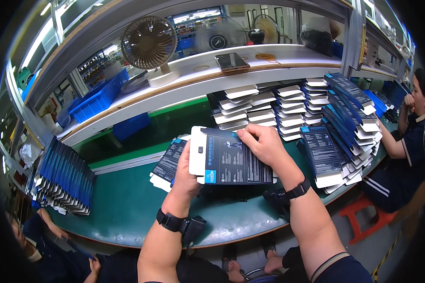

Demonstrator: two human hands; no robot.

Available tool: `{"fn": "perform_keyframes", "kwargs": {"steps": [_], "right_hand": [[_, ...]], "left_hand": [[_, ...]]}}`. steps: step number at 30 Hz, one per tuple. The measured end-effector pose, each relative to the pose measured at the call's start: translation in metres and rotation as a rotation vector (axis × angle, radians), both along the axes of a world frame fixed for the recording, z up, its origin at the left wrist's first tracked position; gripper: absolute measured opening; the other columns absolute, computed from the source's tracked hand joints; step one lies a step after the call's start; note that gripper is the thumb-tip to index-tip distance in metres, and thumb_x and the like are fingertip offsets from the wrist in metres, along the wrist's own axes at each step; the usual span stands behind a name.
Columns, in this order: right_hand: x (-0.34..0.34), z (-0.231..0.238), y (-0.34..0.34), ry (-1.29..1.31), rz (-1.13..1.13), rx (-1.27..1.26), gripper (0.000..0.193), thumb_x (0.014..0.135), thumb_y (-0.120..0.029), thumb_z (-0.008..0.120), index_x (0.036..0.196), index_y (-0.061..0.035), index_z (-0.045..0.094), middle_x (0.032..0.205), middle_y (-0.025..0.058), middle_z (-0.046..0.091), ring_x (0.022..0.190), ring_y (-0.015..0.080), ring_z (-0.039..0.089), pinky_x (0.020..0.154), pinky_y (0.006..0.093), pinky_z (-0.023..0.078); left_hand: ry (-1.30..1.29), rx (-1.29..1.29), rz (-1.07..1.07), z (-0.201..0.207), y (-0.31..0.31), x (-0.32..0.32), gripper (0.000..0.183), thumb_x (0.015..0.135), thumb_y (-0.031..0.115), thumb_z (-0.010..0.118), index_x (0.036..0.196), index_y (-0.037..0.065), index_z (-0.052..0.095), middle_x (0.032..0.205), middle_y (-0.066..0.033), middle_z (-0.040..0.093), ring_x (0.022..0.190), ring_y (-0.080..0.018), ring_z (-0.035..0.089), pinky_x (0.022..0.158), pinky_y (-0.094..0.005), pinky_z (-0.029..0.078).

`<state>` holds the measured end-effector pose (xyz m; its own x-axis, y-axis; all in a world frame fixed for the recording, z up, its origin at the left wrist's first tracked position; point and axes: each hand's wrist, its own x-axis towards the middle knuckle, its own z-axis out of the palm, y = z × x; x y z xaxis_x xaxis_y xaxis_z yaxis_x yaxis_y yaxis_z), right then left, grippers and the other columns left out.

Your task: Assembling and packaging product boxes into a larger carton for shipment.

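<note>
Black-and-blue carton (236, 162): between the fingers of both hands, raised over the bench, printed face up, white end (198, 151) at the left fingers.
Left hand (186, 172): thumb along the carton's left end, gripping it; the fingertips underneath are hidden.
Right hand (265, 145): pinching the carton's upper edge toward the right; I cannot tell how its hidden fingertips sit.
Green bench (123, 203): below the fingers.
Loose cartons (167, 162): just beyond the left fingers, lying on the bench.
Left carton row (63, 177): well left of the left fingers, leaning.
Right carton pile (349, 125): right of the right fingers, overlapping.
Desk fan (148, 42) and smartphone (231, 62): on the shelf (288, 55), beyond all the fingers.
</note>
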<state>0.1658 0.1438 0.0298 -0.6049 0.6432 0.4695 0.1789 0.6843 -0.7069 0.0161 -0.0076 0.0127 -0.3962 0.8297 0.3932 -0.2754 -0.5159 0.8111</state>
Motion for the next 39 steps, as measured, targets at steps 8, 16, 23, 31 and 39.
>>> {"fn": "perform_keyframes", "kwargs": {"steps": [8, 16, 23, 31, 39], "right_hand": [[-0.003, 0.000, -0.006, 0.041, 0.013, -0.002, 0.040, 0.080, -0.043, 0.070, 0.087, -0.0043, 0.067, 0.074, 0.0149, 0.066, 0.069, 0.0288, 0.064, 0.064, 0.0367, 0.049], [-0.009, -0.003, -0.013, -0.045, 0.122, -0.023, 0.036, 0.082, -0.039, 0.070, 0.084, -0.0032, 0.067, 0.066, 0.0136, 0.063, 0.061, 0.0264, 0.061, 0.060, 0.0355, 0.047], [-0.016, -0.006, -0.032, 0.101, 0.173, -0.029, 0.030, 0.082, -0.032, 0.072, 0.087, -0.0022, 0.067, 0.068, 0.0121, 0.064, 0.059, 0.0220, 0.061, 0.058, 0.0308, 0.048], [-0.026, -0.022, -0.030, 0.366, 0.451, -0.621, 0.023, 0.091, -0.024, 0.064, 0.091, -0.0018, 0.063, 0.082, 0.0045, 0.068, 0.070, 0.0084, 0.062, 0.064, 0.0230, 0.049], [-0.035, -0.030, -0.051, 0.343, 0.613, -0.917, 0.025, 0.097, -0.027, 0.056, 0.095, -0.0020, 0.061, 0.088, 0.0018, 0.064, 0.076, 0.0061, 0.059, 0.069, 0.0204, 0.049]], "left_hand": [[-0.060, -0.058, 0.078, -0.012, 0.006, -0.026, 0.030, 0.097, 0.014, 0.045, 0.125, 0.003, 0.050, 0.115, -0.0070, 0.061, 0.102, -0.0147, 0.061, 0.088, -0.0288, 0.051], [-0.262, -0.084, -0.015, -0.016, -0.001, -0.031, 0.034, 0.098, 0.021, 0.046, 0.125, 0.001, 0.052, 0.113, -0.0100, 0.063, 0.099, -0.0197, 0.064, 0.085, -0.0332, 0.053], [-0.165, -0.082, 0.180, -0.010, 0.002, -0.044, 0.027, 0.097, 0.012, 0.047, 0.119, 0.000, 0.055, 0.105, -0.0112, 0.065, 0.087, -0.0202, 0.068, 0.074, -0.0301, 0.058], [-0.216, -0.040, -0.014, -0.002, 0.003, -0.021, 0.070, 0.093, 0.062, 0.040, 0.130, 0.003, 0.050, 0.124, -0.0116, 0.058, 0.114, -0.0257, 0.055, 0.100, -0.0401, 0.042], [0.121, -0.070, -0.293, 0.010, -0.003, -0.007, 0.118, 0.057, 0.081, 0.064, 0.145, 0.008, 0.031, 0.147, -0.0215, 0.034, 0.132, -0.0331, 0.040, 0.108, -0.0454, 0.038]]}}
